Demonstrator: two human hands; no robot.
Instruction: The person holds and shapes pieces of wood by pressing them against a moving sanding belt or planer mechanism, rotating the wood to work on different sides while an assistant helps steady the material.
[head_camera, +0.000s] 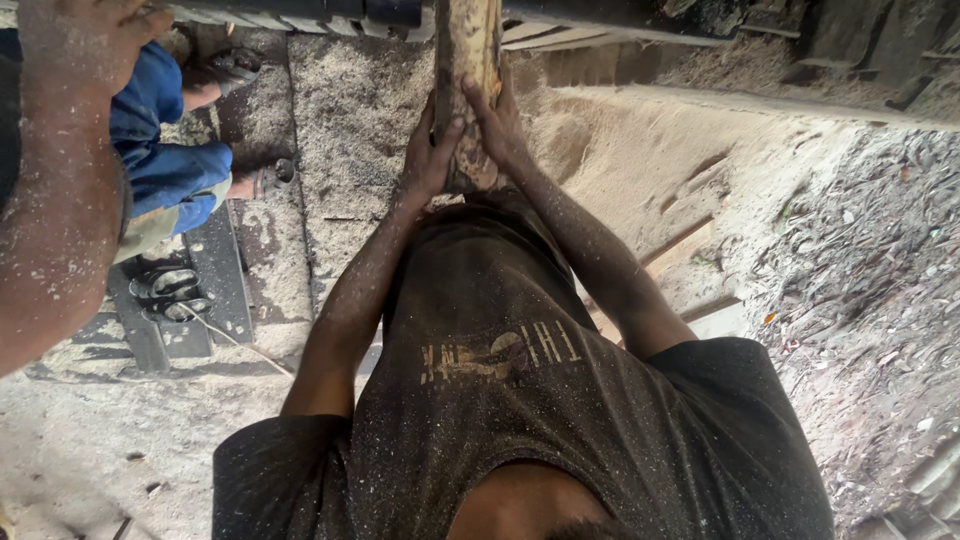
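A log (468, 80) is gripped at its near end by both hands: the left hand (428, 155) and the right hand (497, 120) are wrapped around it. A co-worker's arm (60, 170) is seen far left of them.

Sawdust-covered concrete floor (350, 110), sawdust heap (640, 160), wood debris (870, 260), black sandals (170, 292)

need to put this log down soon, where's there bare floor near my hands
Bare sawdust floor lies left of the log, between it and another person's feet. The sawdust bank on the right is bare too. Far right is crowded with wood scraps. Both hands grip the log.
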